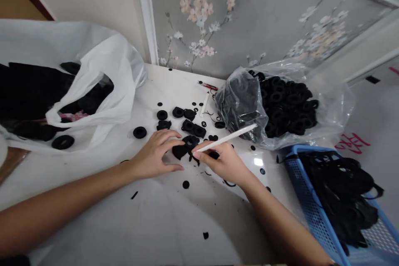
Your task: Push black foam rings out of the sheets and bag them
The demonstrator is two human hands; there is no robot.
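In the middle of the white table, my right hand (222,160) is closed on a slim white stick (230,136), held slanting up to the right. Its lower end is at a black ring-shaped part (189,142). My left hand (156,156) is just left of that part, thumb and fingers apart in a curve, with nothing between them. A black flap-like piece (179,152) lies between the two hands. Behind them sit more black ring parts (193,129), a round black ring (140,132) and small black discs.
A white plastic bag (124,79) of black items stands at the left. At the right are a clear bag (240,95) of black rings and a blue basket (311,208) of black pieces. A red cutter (208,86) and another white stick (205,104) lie behind.
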